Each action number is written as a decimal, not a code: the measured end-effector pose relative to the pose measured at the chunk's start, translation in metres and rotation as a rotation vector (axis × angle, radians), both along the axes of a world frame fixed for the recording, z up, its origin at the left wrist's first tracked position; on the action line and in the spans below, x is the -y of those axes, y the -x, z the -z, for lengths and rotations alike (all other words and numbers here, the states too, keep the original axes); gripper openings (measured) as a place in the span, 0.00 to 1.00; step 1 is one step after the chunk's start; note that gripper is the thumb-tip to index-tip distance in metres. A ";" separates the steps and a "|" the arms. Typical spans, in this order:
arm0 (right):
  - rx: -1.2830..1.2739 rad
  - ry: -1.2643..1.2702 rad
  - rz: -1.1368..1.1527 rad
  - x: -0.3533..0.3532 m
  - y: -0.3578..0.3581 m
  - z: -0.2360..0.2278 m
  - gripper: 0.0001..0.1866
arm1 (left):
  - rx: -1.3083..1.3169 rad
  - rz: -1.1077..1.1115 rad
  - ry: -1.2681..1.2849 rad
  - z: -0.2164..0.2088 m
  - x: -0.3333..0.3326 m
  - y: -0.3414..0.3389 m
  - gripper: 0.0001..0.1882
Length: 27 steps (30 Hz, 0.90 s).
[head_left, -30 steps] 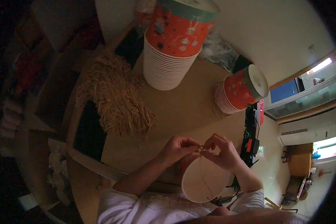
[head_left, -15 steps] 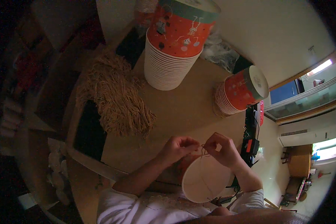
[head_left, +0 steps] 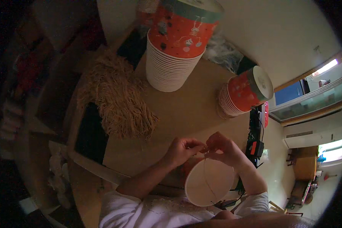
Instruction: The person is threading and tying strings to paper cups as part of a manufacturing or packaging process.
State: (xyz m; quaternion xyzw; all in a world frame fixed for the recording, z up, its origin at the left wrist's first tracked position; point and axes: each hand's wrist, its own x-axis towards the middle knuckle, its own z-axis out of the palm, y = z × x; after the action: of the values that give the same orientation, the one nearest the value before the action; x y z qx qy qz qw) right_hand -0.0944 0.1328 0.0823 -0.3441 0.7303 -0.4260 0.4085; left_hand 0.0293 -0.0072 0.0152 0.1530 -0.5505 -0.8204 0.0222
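Note:
A paper bucket [head_left: 197,186], white inside with some orange on its outer wall, sits tilted close to my body, its mouth facing me. A thin tan string [head_left: 205,171] runs across that mouth from near the far rim to the near rim. Just above the far rim, my left hand [head_left: 184,150] pinches the string's upper end with thumb and forefinger. My right hand [head_left: 223,150] is closed on the same bit of string, its fingertips meeting the left ones. Whether there is a knot between the fingertips is too small to tell.
On the brown tabletop [head_left: 171,114] a heap of tan strings [head_left: 119,98] lies to the left. A tall stack of orange-and-white paper buckets [head_left: 174,64] stands upside down at the back, a shorter stack [head_left: 241,93] to its right. Clear plastic wrap [head_left: 224,55] lies behind them.
My right hand has turned and its fingers have curled closer over the left fingertips. The string across the bucket has shifted and now shows as a single line.

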 end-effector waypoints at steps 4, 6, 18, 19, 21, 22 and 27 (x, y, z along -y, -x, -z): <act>0.154 0.006 -0.004 -0.003 0.005 0.005 0.13 | 0.060 -0.005 -0.062 -0.004 -0.001 0.001 0.08; 0.128 -0.022 0.000 -0.002 0.005 0.004 0.12 | 0.066 -0.006 -0.072 -0.004 0.000 0.001 0.08; -0.206 -0.147 -0.069 0.007 0.001 -0.002 0.02 | 0.012 0.006 -0.014 -0.001 0.001 0.001 0.09; -0.181 -0.109 -0.056 0.005 0.001 0.002 0.02 | 0.024 0.004 -0.010 0.000 0.001 0.001 0.09; -0.157 -0.070 -0.043 0.004 0.001 0.004 0.02 | 0.025 0.000 -0.031 0.007 -0.001 0.002 0.09; -0.138 -0.054 -0.037 0.004 0.001 0.004 0.03 | 0.027 -0.005 -0.052 0.010 -0.002 0.002 0.09; -0.103 -0.027 0.033 0.004 -0.002 -0.001 0.06 | 0.067 0.032 -0.331 0.012 0.003 0.004 0.10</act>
State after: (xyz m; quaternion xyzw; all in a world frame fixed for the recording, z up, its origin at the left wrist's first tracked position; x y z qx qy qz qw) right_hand -0.0921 0.1288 0.0836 -0.3479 0.7615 -0.4045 0.3680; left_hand 0.0257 -0.0101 0.0034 0.1727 -0.4106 -0.8946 -0.0348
